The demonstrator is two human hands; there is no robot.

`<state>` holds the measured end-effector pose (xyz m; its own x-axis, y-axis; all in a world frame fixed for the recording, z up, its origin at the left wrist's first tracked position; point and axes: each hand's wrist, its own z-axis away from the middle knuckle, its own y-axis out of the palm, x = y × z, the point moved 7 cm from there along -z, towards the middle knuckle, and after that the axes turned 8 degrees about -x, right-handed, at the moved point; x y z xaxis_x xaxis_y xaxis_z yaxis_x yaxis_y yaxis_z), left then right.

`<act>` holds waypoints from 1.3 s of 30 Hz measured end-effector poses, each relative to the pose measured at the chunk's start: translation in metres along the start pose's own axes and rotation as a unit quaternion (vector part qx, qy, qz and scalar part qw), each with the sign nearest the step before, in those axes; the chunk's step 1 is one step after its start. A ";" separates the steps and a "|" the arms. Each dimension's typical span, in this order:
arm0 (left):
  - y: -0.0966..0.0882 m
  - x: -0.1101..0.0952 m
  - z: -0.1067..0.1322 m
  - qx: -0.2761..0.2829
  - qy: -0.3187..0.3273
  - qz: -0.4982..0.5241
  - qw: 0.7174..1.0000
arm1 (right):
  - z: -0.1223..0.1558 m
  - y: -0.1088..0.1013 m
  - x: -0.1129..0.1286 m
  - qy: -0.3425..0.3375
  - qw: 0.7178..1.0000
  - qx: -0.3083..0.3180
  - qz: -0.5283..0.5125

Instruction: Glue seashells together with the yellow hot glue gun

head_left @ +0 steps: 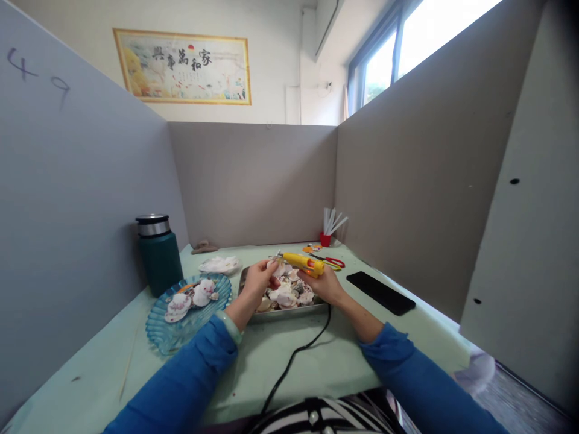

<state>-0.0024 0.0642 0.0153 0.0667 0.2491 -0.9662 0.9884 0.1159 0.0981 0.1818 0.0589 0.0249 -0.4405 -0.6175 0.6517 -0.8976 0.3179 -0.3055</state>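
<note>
A yellow hot glue gun [301, 263] is gripped in my right hand [326, 286], its nozzle pointing left and its black cord [296, 352] trailing down toward me. Close to the nozzle, my left hand [259, 280] pinches a small pale shell [272, 265], partly hidden by the fingers. Below both hands is a metal tray [289, 314] heaped with seashells [284, 295]. On the left, a blue glass plate [158, 337] carries white shell pieces [178, 306] that look joined together.
A dark green bottle [159, 259] stands behind the plate, near crumpled white material [219, 265]. Red-handled scissors [335, 261] and a red cup [325, 240] of glue sticks are at the back right. A black phone [380, 292] lies right. Grey partitions [253, 181] enclose the table.
</note>
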 end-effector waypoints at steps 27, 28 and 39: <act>-0.008 0.001 -0.005 -0.041 0.010 0.005 0.999 | 0.003 -0.004 0.012 -0.047 0.998 -0.024 0.036; -0.008 0.001 -0.005 -0.042 0.010 0.005 0.999 | 0.003 -0.004 0.011 -0.047 0.998 -0.025 0.036; -0.008 -0.001 -0.003 -0.051 0.014 0.016 0.999 | 0.002 -0.005 0.009 -0.032 0.998 -0.033 0.042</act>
<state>-0.0111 0.0658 0.0163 0.0923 0.2800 -0.9555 0.9670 0.2037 0.1531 0.1822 0.0503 0.0303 -0.5171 -0.6310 0.5783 -0.8547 0.4165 -0.3098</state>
